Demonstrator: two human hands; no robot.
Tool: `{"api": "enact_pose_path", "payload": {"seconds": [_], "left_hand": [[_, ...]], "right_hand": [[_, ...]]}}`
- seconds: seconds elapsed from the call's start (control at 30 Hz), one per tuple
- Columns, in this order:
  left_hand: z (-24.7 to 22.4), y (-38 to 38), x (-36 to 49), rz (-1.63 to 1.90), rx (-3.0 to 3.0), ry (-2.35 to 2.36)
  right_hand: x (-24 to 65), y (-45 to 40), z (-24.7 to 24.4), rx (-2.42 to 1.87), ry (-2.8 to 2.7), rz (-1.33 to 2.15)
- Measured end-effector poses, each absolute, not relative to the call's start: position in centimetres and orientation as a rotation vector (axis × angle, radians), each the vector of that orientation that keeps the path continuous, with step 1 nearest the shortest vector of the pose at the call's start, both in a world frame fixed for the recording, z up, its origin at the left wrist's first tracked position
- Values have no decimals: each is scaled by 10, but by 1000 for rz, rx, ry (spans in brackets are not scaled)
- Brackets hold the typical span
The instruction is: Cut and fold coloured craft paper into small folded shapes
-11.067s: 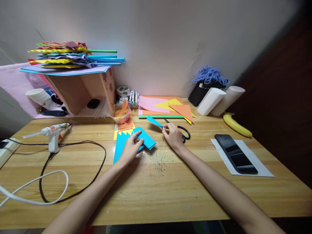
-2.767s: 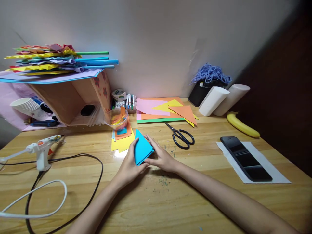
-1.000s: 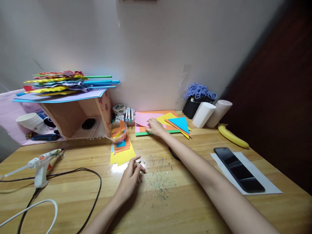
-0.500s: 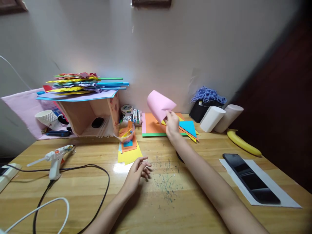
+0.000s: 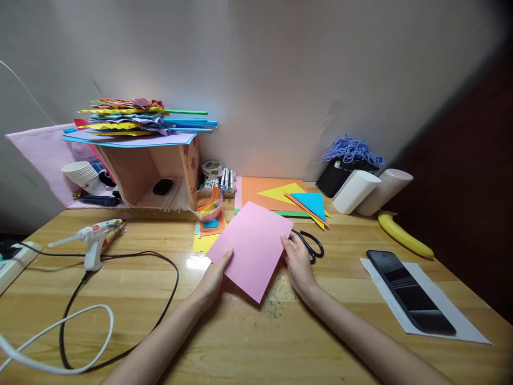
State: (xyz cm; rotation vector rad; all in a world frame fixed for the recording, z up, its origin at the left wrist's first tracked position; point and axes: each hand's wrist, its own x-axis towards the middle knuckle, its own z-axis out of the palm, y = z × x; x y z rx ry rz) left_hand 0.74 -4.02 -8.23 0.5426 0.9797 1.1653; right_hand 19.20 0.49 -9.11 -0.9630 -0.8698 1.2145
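A flat sheet of pink paper [image 5: 253, 248] is held tilted above the wooden table, one hand at each side. My left hand [image 5: 215, 275] grips its lower left edge, thumb on top and fingers hidden beneath. On the right edge, my right hand [image 5: 297, 261] pinches the paper, with its thumb on the upper face. Black scissor handles [image 5: 312, 247] show just beyond my right hand; the paper and hand hide the blades. Behind the sheet lie coloured papers [image 5: 250, 195] in orange, yellow and green, with a blue triangle [image 5: 311, 205] on top.
At left, a white glue gun [image 5: 94, 243] stands with its black cable looping over the table. A cardboard box [image 5: 188, 166] holds up folded papers. A plastic bowl [image 5: 206, 206] contains paper scraps. To the right are a phone [image 5: 412, 294], a banana [image 5: 404, 235] and white rolls [image 5: 356, 192].
The pink paper has come from the back of the table toward me and now lies flat rather than curled. My left hand has taken hold of it too. The scissor handles have come into view.
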Motion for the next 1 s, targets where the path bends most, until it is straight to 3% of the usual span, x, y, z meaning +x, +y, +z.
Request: {"api": "enact_pose_path", "payload": {"seconds": [0.27,0.5,0.77,1.0], "left_hand": [[-76,-33,2,1072,373,981],[-87,-31,0,1153,415,822],[-77,-35,5,1167,415,626],[-76,-39,6,1097,436,825]], "right_hand": [[196,-5,-105,-1266,-1446,1083],[192,-26,-95,-870,-2384,611],[189,-30,-98,-1031,-2498,517],[186,-34,-97,-1022,-2562,417]]}}
